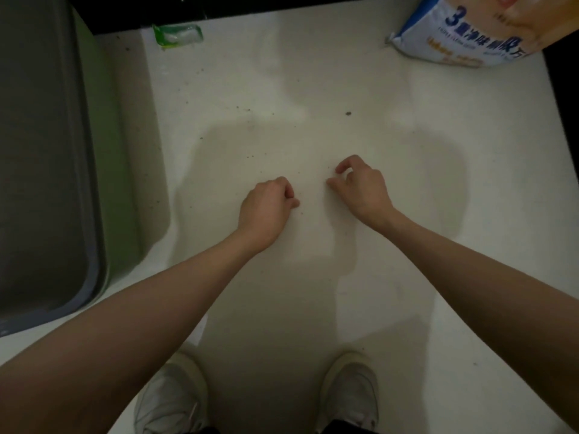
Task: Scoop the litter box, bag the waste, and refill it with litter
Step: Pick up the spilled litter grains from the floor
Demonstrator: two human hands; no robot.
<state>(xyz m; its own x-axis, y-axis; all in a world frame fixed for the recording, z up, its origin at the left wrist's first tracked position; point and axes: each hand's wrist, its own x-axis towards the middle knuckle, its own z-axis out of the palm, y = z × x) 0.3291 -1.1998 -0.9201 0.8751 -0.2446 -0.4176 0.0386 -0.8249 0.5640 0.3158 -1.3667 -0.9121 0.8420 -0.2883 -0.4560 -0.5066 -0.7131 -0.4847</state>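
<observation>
White floor carries stray litter grains. Both hands, left and right, hover apart mid-floor, loosely curled, holding nothing, perhaps pinching up grains. Litter box hugs the left edge; litter bag waits at the far right corner.

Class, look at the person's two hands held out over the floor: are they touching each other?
Apart. The head view shows the left hand and right hand side by side with a strip of bare pale floor plainly visible between their fingertips.
</observation>
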